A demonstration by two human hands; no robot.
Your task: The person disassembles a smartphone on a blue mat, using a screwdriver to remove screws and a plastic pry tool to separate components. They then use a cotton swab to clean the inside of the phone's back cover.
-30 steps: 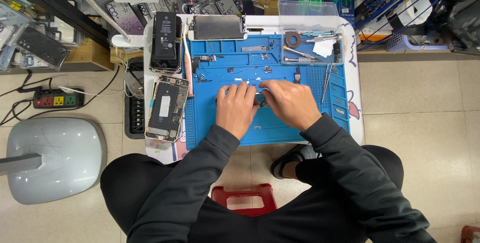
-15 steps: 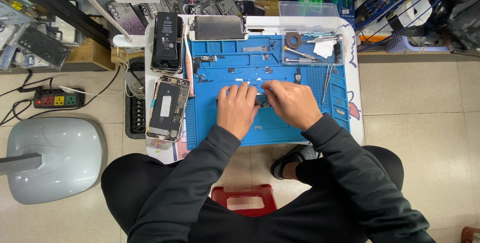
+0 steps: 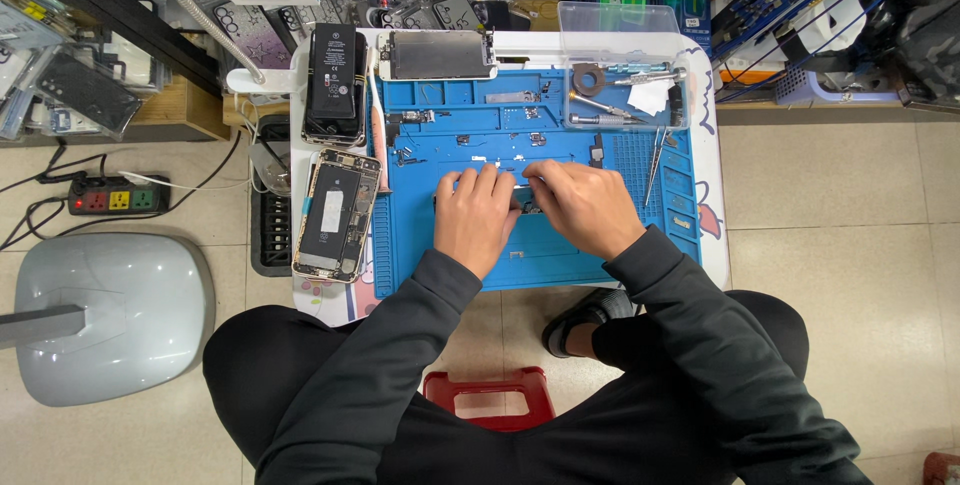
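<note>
My left hand (image 3: 473, 215) and my right hand (image 3: 585, 205) rest close together on a blue repair mat (image 3: 540, 255), fingers curled over a small dark part (image 3: 527, 203) between them. What exactly each hand grips is hidden by the fingers. An opened phone body (image 3: 337, 213) with its insides showing lies at the mat's left edge. A detached phone screen (image 3: 437, 54) lies at the far side of the table. Small screws and parts (image 3: 490, 138) are scattered on the mat beyond my hands.
A clear plastic tray (image 3: 622, 20) with screwdrivers and a tape roll sits far right. Tweezers (image 3: 655, 155) lie on the mat's right. A black phone (image 3: 334, 83) sits far left. A power strip (image 3: 118, 196) and grey lamp base (image 3: 105, 315) are on the floor left; a red stool (image 3: 490, 395) below.
Both hands stay over the same spot on the mat, with only slight finger shifts around the small part.
</note>
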